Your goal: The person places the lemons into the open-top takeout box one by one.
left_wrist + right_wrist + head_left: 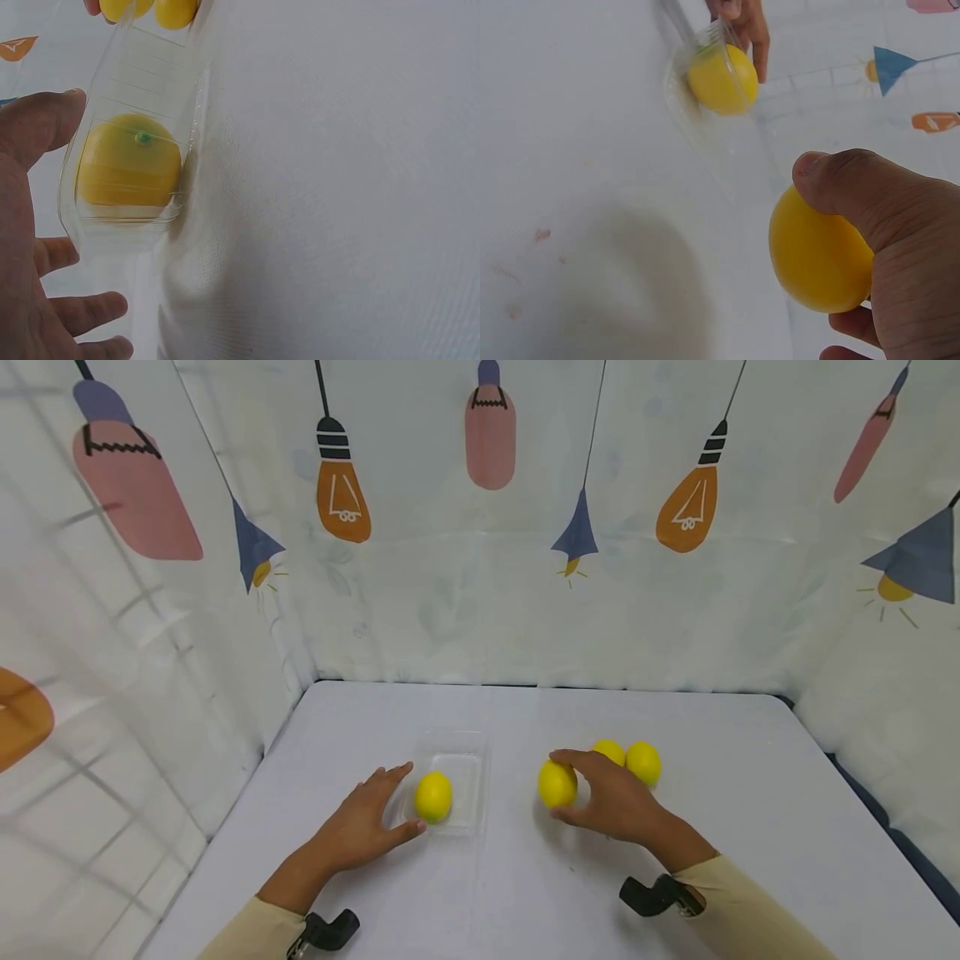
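My right hand (618, 797) pinches a yellow lemon (557, 785) between thumb and fingers, held above the white table. The right wrist view shows its smooth oval side, with the thumb across it. Left of it, a clear plastic tray (469, 777) lies on the table with another lemon (433, 797) in its near left part. Through the tray's wall in the left wrist view, a green stem spot shows on this lemon (129, 165). My left hand (360, 822) is at the tray's left side, fingers spread and holding nothing; whether it touches the rim I cannot tell.
Two more lemons sit together on the table behind my right hand; the right one (643, 763) shows fully, the left one (609, 750) is partly hidden. A white curtain (495, 610) printed with lamps surrounds the table's back and sides.
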Demonstrator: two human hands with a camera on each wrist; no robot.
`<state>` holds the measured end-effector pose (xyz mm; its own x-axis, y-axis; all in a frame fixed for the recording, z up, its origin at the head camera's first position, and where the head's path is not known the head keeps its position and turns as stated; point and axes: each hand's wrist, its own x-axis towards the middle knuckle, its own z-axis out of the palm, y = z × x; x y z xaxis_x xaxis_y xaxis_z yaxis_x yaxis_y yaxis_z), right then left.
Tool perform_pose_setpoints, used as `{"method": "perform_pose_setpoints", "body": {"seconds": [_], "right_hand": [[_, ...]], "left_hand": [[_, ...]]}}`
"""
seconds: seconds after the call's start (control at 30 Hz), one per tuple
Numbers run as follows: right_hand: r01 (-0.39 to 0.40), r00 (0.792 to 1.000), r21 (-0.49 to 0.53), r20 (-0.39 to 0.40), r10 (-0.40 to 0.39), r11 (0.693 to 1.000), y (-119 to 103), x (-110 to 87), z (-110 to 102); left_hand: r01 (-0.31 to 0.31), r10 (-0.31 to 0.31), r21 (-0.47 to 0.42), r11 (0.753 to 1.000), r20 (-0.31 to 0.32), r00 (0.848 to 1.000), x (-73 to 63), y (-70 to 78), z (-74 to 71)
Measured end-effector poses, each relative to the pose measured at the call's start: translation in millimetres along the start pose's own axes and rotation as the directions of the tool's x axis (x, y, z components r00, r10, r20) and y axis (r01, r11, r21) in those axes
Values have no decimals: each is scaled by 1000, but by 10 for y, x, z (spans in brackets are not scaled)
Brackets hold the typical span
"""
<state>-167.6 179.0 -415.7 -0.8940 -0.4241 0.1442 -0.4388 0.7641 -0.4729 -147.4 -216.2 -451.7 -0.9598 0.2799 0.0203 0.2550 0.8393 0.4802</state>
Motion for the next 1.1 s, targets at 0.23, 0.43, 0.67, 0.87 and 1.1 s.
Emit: {"method": "perform_pose_setpoints", "body": {"seconds": [0.23, 0.43, 0.67, 0.87, 1.1], "right_hand": [[-7, 1000, -16, 3, 7, 1000, -76, 67, 41], [-14, 1000, -21, 5, 14, 1000, -139, 114, 79], [5, 1000, -2, 6, -5, 1000, -225, 169, 115], [24, 1000, 23, 11, -24, 999, -302, 216, 136], [46, 999, -1, 21, -46, 999, -375, 278, 172]], "left_hand": [[-1, 1, -5, 1000, 1, 1000, -2, 9, -2], [-6, 6, 1, 1000, -4, 1000, 0, -1, 6], [-9, 9, -3, 1000, -8, 1000, 0, -2, 5], [-6, 6, -5, 1000, -5, 1000, 1, -6, 8], [-1, 1, -7, 1000, -2, 1000, -7, 5, 0]]}}
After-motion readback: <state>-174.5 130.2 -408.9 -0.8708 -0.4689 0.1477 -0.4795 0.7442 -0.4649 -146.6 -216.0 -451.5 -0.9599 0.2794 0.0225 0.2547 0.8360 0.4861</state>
